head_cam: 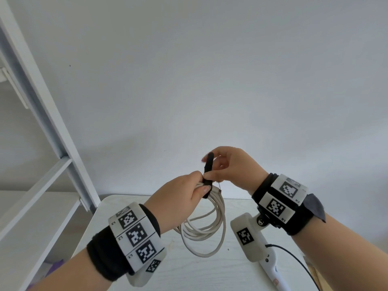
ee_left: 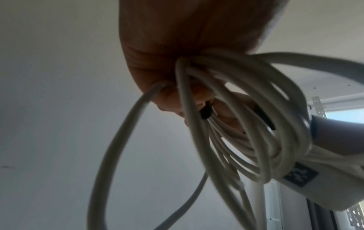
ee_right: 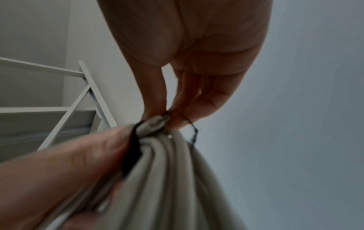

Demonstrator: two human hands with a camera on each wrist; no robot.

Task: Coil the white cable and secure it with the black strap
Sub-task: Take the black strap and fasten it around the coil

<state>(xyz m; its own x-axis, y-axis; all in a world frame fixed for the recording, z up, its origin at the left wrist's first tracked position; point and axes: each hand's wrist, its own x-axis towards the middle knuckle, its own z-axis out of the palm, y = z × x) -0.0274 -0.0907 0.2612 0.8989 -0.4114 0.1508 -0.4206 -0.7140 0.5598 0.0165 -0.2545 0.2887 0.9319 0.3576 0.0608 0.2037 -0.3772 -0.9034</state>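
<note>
The white cable hangs in several loops above the table, bunched at the top in my left hand, which grips the bundle. A black strap wraps around the bunched top, and its free end stands upward. My right hand pinches that strap just above the bundle. In the left wrist view the cable fans out below my left hand, with a bit of black strap among the loops. In the right wrist view my right hand pinches at the strap over the cable.
A white table lies below my hands. A white handle-shaped device with a black cord hangs from my right wrist. A white shelf frame stands at the left against the plain wall.
</note>
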